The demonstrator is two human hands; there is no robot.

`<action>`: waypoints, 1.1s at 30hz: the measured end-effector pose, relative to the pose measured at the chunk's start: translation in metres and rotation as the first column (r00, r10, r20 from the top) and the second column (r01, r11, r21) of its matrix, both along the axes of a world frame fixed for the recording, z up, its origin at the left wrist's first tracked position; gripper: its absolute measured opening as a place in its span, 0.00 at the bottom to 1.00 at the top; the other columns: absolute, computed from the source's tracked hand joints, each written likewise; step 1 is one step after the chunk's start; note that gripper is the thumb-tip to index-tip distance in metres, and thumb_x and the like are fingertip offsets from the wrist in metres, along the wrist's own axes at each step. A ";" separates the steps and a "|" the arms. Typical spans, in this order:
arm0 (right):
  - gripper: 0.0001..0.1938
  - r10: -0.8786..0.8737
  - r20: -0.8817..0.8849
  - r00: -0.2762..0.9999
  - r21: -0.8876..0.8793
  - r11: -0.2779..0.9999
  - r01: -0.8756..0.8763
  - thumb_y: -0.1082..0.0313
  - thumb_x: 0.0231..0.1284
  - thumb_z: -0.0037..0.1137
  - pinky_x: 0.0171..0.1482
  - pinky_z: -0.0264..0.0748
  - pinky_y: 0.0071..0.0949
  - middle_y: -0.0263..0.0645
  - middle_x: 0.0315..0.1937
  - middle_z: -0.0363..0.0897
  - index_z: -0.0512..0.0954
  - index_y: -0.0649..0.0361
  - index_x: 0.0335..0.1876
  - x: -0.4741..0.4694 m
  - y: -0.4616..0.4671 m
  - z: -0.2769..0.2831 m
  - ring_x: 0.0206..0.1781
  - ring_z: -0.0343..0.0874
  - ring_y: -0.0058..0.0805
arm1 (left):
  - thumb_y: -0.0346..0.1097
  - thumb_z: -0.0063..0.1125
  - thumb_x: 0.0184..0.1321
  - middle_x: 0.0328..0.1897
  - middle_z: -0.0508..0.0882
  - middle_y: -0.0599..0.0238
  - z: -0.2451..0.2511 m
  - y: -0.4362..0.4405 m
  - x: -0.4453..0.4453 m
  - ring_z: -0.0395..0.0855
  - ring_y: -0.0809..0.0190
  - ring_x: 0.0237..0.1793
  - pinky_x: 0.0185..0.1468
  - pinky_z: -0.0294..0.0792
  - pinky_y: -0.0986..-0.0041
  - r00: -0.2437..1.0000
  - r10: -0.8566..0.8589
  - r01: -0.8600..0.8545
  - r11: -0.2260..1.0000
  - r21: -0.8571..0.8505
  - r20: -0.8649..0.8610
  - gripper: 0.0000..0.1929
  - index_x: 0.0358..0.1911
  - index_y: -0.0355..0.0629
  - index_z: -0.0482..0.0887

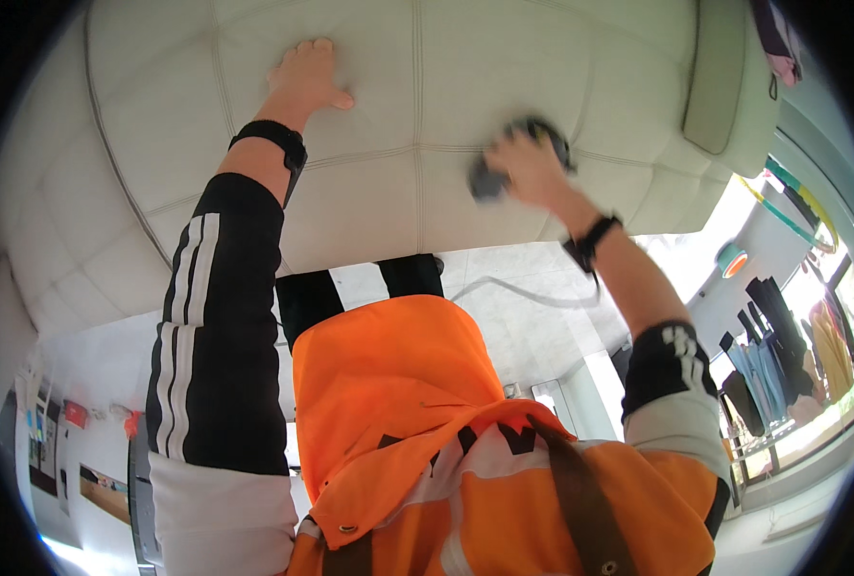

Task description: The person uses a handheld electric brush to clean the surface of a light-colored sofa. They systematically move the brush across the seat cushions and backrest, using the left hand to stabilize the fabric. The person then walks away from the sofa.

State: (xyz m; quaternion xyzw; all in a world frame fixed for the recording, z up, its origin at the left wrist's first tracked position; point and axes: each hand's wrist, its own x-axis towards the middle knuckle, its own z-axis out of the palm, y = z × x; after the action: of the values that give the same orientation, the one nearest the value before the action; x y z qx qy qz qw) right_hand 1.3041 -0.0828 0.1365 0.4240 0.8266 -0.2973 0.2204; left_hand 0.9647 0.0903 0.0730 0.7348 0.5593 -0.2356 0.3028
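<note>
My left hand [306, 75] rests palm down on the pale stitched leather upholstery [355, 209] of a sofa or bed, its thumb spread away from the fingers. It holds nothing that I can see. To the right, my right hand [531, 169] grips a dark handheld appliance [486, 180] over the same upholstery. Motion blurs both the hand and the appliance, so its exact kind is unclear. Part of its body is hidden under my fingers. A grey cord or hose [528, 290] runs below my right forearm, and its far ends are hidden.
A flat upholstered pad [715, 79] lies at the upper right. Clothes hang on a rack [765, 367] by bright windows. A yellow and green hoop [794, 209] is at the right. Pale tiled floor [542, 331] shows beneath the upholstery's front edge, beside my orange apron [398, 360].
</note>
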 end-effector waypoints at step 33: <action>0.08 0.089 -0.645 0.759 0.276 0.953 0.123 0.67 0.55 0.60 0.62 0.60 0.45 0.26 0.45 0.74 0.81 0.46 0.41 -0.299 -0.026 -0.030 0.59 0.70 0.28 | 0.57 0.77 0.38 0.58 0.78 0.35 0.001 0.010 -0.012 0.77 0.38 0.59 0.62 0.71 0.55 0.972 -0.159 0.132 0.978 0.161 0.171 0.47 0.58 0.27 0.74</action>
State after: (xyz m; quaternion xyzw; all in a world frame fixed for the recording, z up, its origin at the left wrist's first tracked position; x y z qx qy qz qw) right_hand 1.0048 -0.1090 0.1070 0.3303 0.8828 -0.2980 -0.1506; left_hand 0.9530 0.0999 0.0739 0.8129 0.4896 -0.1464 0.2794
